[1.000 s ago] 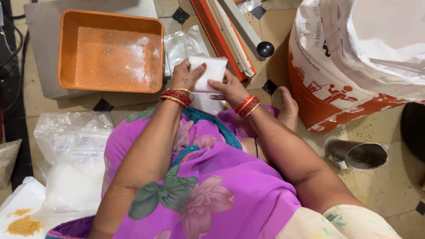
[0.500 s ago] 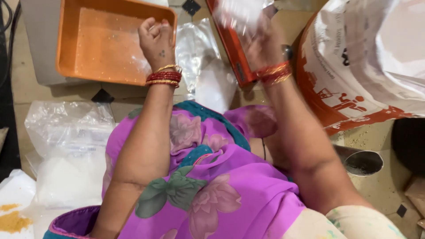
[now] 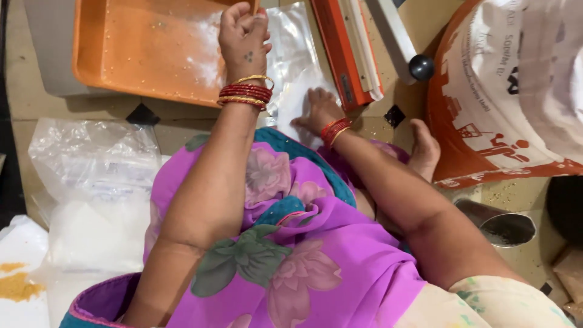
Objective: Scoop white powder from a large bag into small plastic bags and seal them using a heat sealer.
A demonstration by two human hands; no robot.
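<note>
The left hand (image 3: 245,36) was raised over the near right corner of the orange tray (image 3: 121,54), its fingers curled shut; whether they pinched anything could not be told. The right hand (image 3: 319,109) lay flat, fingers spread, on a white filled pouch (image 3: 297,100) on the floor between the tray and the orange heat sealer (image 3: 343,48). The pouch's long axis seemed to run away from the person, though hand and arm hid much of it. A clear plastic bag (image 3: 291,42) lay just beyond, its top edge cut off.

Big printed sack (image 3: 510,91) right; steel scoop (image 3: 501,226) below it.
</note>
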